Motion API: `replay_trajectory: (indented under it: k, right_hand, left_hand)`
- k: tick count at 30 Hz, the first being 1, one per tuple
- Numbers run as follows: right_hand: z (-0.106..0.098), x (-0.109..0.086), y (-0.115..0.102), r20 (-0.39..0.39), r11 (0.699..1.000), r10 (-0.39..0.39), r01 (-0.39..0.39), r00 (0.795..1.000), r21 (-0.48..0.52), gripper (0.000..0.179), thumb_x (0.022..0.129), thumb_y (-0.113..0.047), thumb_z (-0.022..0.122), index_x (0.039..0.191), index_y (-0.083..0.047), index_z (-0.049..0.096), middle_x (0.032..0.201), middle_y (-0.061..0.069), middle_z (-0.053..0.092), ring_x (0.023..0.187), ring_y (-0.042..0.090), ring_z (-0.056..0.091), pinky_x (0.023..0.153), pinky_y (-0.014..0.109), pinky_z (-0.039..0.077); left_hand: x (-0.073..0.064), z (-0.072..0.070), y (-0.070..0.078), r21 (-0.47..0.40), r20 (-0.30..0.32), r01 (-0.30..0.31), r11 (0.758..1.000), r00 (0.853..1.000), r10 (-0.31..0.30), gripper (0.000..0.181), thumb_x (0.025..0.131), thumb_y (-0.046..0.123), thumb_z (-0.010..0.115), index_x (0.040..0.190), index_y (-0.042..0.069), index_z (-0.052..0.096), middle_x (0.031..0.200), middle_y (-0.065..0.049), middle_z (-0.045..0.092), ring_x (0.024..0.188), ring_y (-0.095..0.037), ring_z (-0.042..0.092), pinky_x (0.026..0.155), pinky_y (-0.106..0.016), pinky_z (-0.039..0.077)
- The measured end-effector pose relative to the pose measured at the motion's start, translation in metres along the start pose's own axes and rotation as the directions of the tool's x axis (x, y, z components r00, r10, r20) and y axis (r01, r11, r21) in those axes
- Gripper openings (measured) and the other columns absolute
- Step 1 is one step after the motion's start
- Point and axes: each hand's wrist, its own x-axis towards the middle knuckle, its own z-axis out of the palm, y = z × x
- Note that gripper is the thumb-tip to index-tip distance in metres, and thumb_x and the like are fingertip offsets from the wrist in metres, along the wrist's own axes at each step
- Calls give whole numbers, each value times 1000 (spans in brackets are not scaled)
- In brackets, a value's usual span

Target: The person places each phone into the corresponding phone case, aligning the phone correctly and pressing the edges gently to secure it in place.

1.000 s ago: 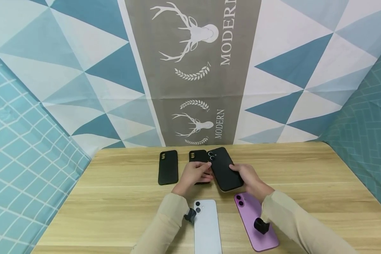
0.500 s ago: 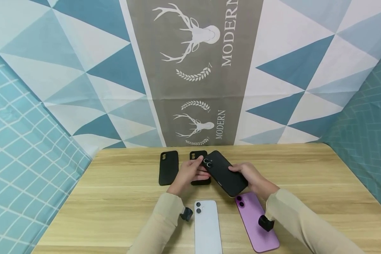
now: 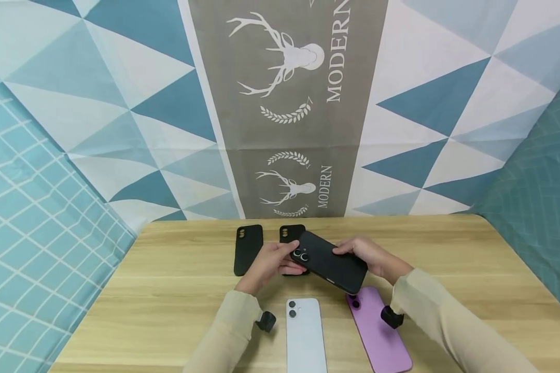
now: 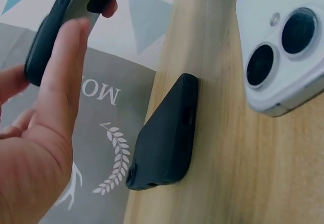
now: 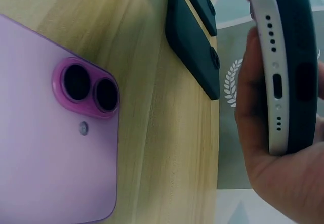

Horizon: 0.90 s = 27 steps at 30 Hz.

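Both hands hold a smartphone (image 5: 274, 77) with a black phone case (image 3: 333, 263) over its back, tilted above the table. My left hand (image 3: 267, 261) pinches the camera end, thumb on the back and fingers underneath. Gripping the other end is my right hand (image 3: 369, 254), its thumb on the case. In the right wrist view, the phone's pale bottom edge, with its port and speaker holes, stands out beside the dark case. Below the hands lie a white phone (image 3: 304, 331) and a purple phone (image 3: 383, 334), backs up.
Two more black phone cases lie near the table's back edge, one at the left (image 3: 249, 251) and one partly behind the left hand (image 3: 291, 234). The wooden table (image 3: 168, 311) meets a patterned cloth (image 3: 401, 129) at the back. Each wrist carries a small black camera.
The cased phone has turned anticlockwise, its camera end swinging left and its lower end right. Both hands have moved with it, the left one leftward, and the thumb now presses by the lenses.
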Motion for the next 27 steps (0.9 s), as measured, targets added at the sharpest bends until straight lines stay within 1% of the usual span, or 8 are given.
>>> replay_trajectory:
  k: [5,8,10,12,17,21,24,27]
  right_hand:
    - [1,2,1,54,999,-41,43,998,-33,52,87,-18,58,130,10,48,135,24,48,87,8,60,76,21,51]
    - [0,3,0,75,997,-59,62,995,-49,45,86,-17,58,123,8,55,117,15,62,80,8,62,72,22,52]
    - [0,3,-1,88,996,-66,71,994,-61,44,86,-17,58,122,8,57,108,9,65,77,8,62,71,22,53]
    - [0,3,-2,92,995,-62,68,994,-68,44,86,-17,58,121,8,57,104,8,67,76,9,63,70,22,53]
    - [-1,4,-5,102,992,-72,81,992,-92,46,86,-19,58,123,8,55,112,10,65,80,9,61,72,22,52]
    - [-2,4,-7,136,993,-80,91,987,-71,42,89,-24,57,118,6,60,95,3,67,77,9,61,71,22,52]
    - [-3,4,-7,155,995,-78,85,985,-43,37,91,-27,55,111,3,64,82,-3,64,73,9,61,68,23,52]
    - [-3,3,-8,152,995,-82,90,985,-44,36,92,-30,54,108,1,65,81,-4,62,74,10,60,70,23,51]
  left_hand:
    - [-6,-3,-3,-14,49,13,1000,999,-12,41,93,27,57,107,-11,60,83,-13,72,66,-16,71,68,-31,60]
    - [-9,-4,-3,-29,67,9,1000,998,-7,39,93,23,57,109,-13,59,82,-8,71,67,-15,70,67,-28,60]
    - [-10,-4,-3,-42,70,6,999,998,-3,38,93,20,56,110,-14,58,81,-6,70,66,-15,70,66,-27,60]
    - [-11,-4,-3,-45,71,-7,999,997,10,37,93,19,56,109,-15,58,80,-4,69,67,-14,70,66,-26,59]
    - [-13,-3,-2,-42,53,-54,998,997,56,37,94,16,55,109,-18,57,80,-4,67,68,-14,70,65,-26,59]
    - [-15,-2,-2,-56,29,-79,995,996,81,36,94,14,53,110,-19,56,80,-3,66,68,-14,70,64,-26,59]
    - [-16,-1,-1,-65,24,-94,993,995,96,37,94,13,53,111,-20,55,80,-3,66,68,-14,70,63,-27,60]
    - [-19,0,-1,-66,6,-113,991,994,113,37,93,12,53,112,-20,55,80,-3,66,67,-14,69,62,-28,60]
